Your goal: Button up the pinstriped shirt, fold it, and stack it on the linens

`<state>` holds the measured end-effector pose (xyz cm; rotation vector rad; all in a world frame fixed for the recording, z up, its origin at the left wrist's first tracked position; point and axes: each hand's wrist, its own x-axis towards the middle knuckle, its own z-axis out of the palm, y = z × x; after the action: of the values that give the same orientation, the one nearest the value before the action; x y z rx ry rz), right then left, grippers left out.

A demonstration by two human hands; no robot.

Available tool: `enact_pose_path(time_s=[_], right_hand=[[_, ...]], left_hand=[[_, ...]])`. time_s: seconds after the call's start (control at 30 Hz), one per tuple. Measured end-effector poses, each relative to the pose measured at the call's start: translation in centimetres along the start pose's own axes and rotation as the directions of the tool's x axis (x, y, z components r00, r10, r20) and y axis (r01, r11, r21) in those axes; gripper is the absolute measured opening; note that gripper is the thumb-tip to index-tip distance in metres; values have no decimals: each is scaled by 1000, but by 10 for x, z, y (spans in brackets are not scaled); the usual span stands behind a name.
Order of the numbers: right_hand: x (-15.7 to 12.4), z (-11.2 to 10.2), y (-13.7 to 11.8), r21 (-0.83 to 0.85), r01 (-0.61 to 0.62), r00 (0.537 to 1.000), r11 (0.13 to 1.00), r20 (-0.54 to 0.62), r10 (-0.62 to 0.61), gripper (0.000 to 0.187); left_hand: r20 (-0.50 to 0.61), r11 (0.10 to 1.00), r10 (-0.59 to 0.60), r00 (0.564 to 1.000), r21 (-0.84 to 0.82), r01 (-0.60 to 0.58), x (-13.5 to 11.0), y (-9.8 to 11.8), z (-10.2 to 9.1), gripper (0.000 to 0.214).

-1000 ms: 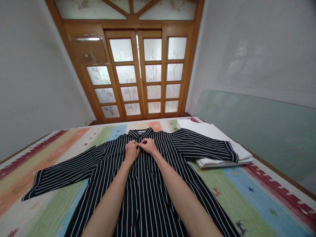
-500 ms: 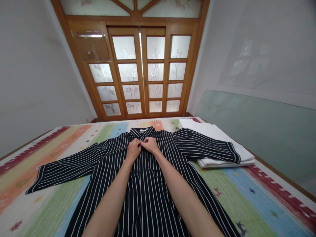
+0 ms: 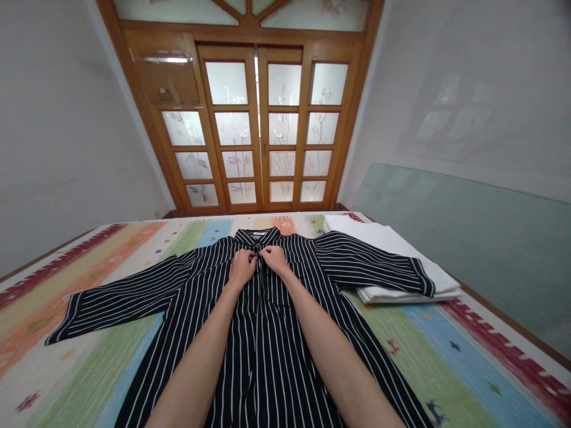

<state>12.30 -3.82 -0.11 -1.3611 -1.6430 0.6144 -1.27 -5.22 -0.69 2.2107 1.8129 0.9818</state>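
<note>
A black shirt with white stripes (image 3: 272, 333) lies front up, its collar (image 3: 257, 236) at the far end and both sleeves spread to the sides. Just below the collar, my left hand (image 3: 243, 266) pinches the front placket. My right hand (image 3: 273, 259) grips the placket's other side, a small gap from the left one. The fingertips hide most of the fabric between them, and any button there is too small to make out.
A colourful striped cover (image 3: 120, 356) lies under the shirt. Folded white cloth (image 3: 379, 238) sits at the right, partly beneath the right-hand sleeve. A pale green panel (image 3: 446, 238) stands along the right wall. Wooden glass-paned doors (image 3: 259, 154) are beyond.
My hands have moved slightly apart; the right one shifted a little to the right. Both still grip the shirt front. The view has tilted slightly.
</note>
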Motion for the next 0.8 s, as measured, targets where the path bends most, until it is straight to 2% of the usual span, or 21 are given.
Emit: enact_pose_path(time_s=[0.47,0.8], right_hand=[[-1,-4,1,96,7,998,995,60,-13,23],[0,-2,4,137,-8,996,991,84,-4,25]], left_hand=[[11,945,-150,989,-291,147,7,5,-9,9],[1,907,-136,991,-403,125,3,-1,-5,9]])
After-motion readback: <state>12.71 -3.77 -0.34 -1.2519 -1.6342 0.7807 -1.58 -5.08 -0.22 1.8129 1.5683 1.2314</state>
